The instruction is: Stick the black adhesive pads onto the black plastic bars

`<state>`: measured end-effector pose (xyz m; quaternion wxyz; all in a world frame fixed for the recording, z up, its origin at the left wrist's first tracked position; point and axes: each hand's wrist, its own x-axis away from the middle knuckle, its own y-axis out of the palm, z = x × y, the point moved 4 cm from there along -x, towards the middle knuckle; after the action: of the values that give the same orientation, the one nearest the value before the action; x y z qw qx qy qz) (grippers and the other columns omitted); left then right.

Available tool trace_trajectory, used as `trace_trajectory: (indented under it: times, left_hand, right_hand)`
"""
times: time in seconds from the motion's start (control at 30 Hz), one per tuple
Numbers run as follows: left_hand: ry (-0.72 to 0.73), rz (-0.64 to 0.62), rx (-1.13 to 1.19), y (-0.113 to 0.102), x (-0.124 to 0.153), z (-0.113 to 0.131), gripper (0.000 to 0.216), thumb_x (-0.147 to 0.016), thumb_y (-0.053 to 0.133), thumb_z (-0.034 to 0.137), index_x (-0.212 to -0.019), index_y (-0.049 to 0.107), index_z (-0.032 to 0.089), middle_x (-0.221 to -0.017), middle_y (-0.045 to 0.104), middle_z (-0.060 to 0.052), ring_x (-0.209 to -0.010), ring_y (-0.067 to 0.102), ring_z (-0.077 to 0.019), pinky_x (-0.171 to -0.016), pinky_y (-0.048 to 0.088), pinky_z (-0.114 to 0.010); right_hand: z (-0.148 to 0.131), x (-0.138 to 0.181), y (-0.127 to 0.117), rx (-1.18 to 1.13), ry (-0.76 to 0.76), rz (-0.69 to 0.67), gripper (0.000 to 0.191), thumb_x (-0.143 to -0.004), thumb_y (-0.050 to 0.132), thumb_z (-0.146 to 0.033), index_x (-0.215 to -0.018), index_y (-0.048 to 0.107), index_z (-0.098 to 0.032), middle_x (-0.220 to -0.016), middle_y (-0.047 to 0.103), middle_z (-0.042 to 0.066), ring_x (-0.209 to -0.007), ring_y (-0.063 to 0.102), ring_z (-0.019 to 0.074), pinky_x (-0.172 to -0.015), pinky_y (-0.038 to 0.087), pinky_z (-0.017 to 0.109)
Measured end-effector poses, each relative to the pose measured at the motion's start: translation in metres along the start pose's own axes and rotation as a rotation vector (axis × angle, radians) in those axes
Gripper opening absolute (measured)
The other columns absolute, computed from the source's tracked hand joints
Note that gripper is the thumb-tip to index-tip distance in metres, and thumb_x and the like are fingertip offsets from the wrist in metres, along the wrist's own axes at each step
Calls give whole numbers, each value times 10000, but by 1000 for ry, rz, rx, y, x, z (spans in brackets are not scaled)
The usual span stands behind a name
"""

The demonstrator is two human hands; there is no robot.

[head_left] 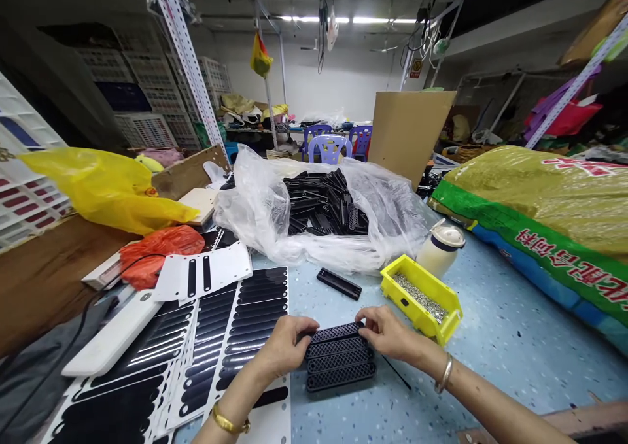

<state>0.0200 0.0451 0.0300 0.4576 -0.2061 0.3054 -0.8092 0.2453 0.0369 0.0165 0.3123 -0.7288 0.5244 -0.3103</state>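
Several black plastic strips with a diamond mesh pattern (339, 359) lie side by side in a small block on the table. My left hand (284, 349) pinches the left end of the farthest strip (337, 332). At that strip's right end, my right hand (391, 333) has its thumb and fingers closed on it. A thin dark rod (396, 373) lies beside the block, under my right wrist. Beyond my hands rests a single black strip (339, 284), apart from the others. The yellow bin (422, 297) holding small metal pieces stands past my right hand.
A clear plastic bag (260, 202) full of black strips (324, 202) sits at the back. White sheets with black strip-shaped stickers (255, 313) cover the left side. A lidded cup (440, 248) and a large printed sack (540, 195) are on the right.
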Motion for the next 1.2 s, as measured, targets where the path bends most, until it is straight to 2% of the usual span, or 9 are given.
trace_trajectory:
  times: [0.23, 0.37, 0.43, 0.53, 0.67, 0.9, 1.0, 1.1, 1.2]
  left_hand:
    - [4, 64, 69, 4, 5, 0, 357, -815, 434, 168, -958, 760, 183, -921, 788, -54, -859, 712, -201, -812, 513, -309]
    - [-22, 112, 175, 6, 4, -9, 330, -797, 463, 207, -936, 761, 179, -912, 784, -54, -863, 708, -206, -822, 517, -316]
    - [-75, 163, 255, 7, 0, -16, 282, -772, 509, 231, -883, 763, 177, -857, 779, -51, -841, 704, -213, -798, 526, -315]
    - [-187, 265, 317, 4, -14, -30, 227, -728, 571, 239, -832, 754, 153, -725, 749, -50, -749, 698, -217, -712, 540, -311]
    - [-282, 349, 293, -5, -41, -47, 310, -743, 519, 179, -954, 722, 77, -642, 709, -60, -615, 691, -208, -570, 529, -298]
    - [-261, 384, 212, -18, -67, -49, 632, -656, 529, -4, -1276, 597, 96, -1079, 733, -141, -787, 724, -179, -737, 544, -286]
    - [-221, 345, 175, -20, -71, -40, 684, -639, 545, -16, -1300, 586, 154, -1201, 696, -109, -850, 717, -161, -749, 535, -248]
    - [-205, 299, 94, -20, -71, -34, 510, -660, 586, 44, -1149, 686, 149, -942, 760, -54, -754, 696, -163, -710, 518, -254]
    - [-204, 240, -10, -19, -66, -30, 216, -645, 630, 104, -823, 749, 136, -581, 668, 8, -605, 630, -175, -632, 473, -271]
  right_hand:
    - [4, 6, 1, 65, 12, 34, 274, -852, 523, -183, -1038, 723, -167, -763, 686, 38, -737, 626, 185, -677, 487, 272]
    - [15, -13, -7, 159, 87, 120, 339, -886, 470, -174, -1159, 665, -126, -817, 701, 62, -771, 644, 199, -745, 499, 300]
    - [18, -29, -13, 199, 99, 159, 339, -887, 472, -171, -1168, 650, -106, -960, 702, 111, -889, 644, 219, -834, 477, 319]
    - [17, -56, -18, 261, 119, 163, 286, -881, 543, -277, -1048, 687, -95, -1052, 681, 173, -997, 625, 277, -867, 449, 346]
    - [9, -79, -13, 296, 157, 88, 260, -805, 658, -379, -804, 702, -122, -898, 707, 165, -883, 653, 301, -740, 449, 333]
    - [-9, -74, -7, 220, 95, 46, 315, -917, 492, -331, -682, 601, -151, -856, 688, 137, -887, 632, 258, -733, 417, 304]
    - [-12, -68, -5, 111, 71, -59, 385, -934, 417, -321, -586, 506, -181, -646, 637, 62, -674, 628, 190, -604, 424, 257]
    - [-9, -66, -1, -6, 82, -196, 359, -904, 407, -271, -557, 457, -196, -475, 542, -13, -438, 543, 127, -450, 378, 213]
    - [-3, -66, 2, -59, 89, -246, 321, -840, 456, -206, -520, 431, -199, -398, 474, -46, -371, 479, 105, -405, 328, 195]
